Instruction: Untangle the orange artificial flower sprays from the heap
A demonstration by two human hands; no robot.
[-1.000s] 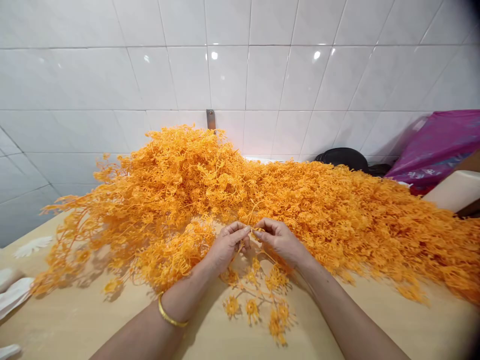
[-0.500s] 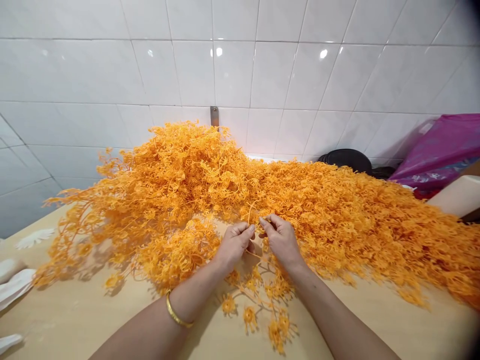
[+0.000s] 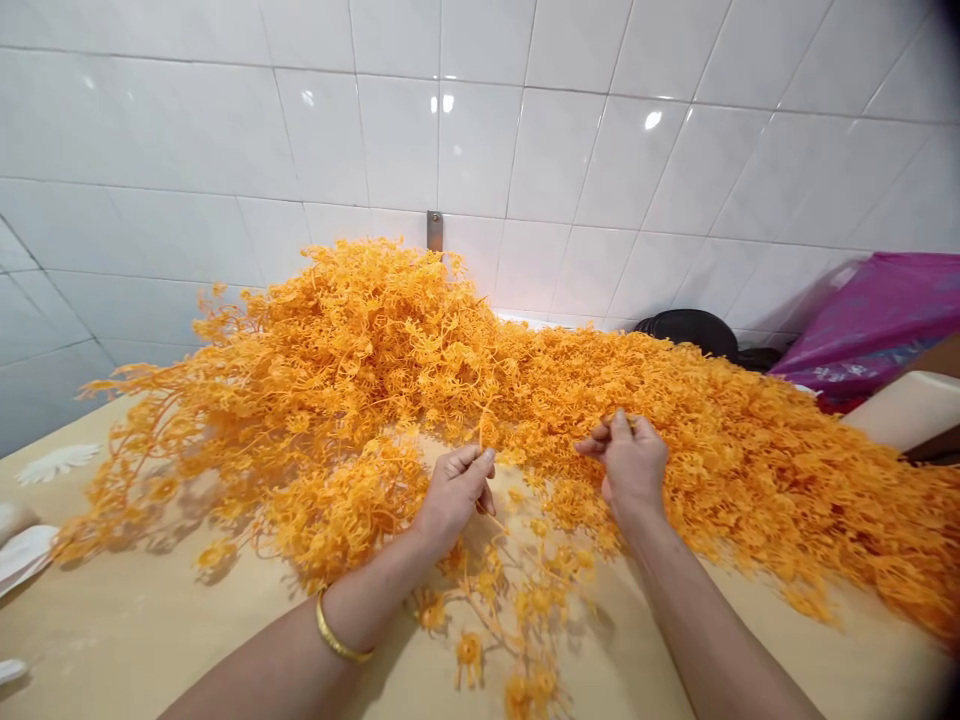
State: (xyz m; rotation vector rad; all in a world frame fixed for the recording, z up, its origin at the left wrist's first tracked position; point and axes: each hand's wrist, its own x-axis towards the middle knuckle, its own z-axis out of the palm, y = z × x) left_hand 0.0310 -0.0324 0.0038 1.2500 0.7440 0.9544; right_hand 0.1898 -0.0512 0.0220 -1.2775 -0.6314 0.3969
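Note:
My left hand (image 3: pixel 459 492), with a gold bangle on the wrist, pinches the stem of an orange artificial flower spray (image 3: pixel 469 650). The stem tip sticks up above the thumb, while the branches with small spiky blooms hang toward me over the table. To the right, my right hand (image 3: pixel 630 458) is raised before the long pile of orange flower sprays (image 3: pixel 750 450). Its thumb and fingers are pressed together; whether something small is between them I cannot make out. Beyond my left hand rises a taller heap of the same sprays (image 3: pixel 367 330), with a smaller clump (image 3: pixel 345 510) beside my forearm.
The pale wooden table (image 3: pixel 135 640) stands against a white tiled wall (image 3: pixel 480 140) with a metal bracket (image 3: pixel 434 230). A white glove (image 3: pixel 58 464) lies at the left. Black round items (image 3: pixel 690 330) and a purple bag (image 3: pixel 870 320) are at the back right.
My right hand has moved right, away from my left hand and toward the right pile. My left hand still holds the stem, and its spray has shifted slightly left.

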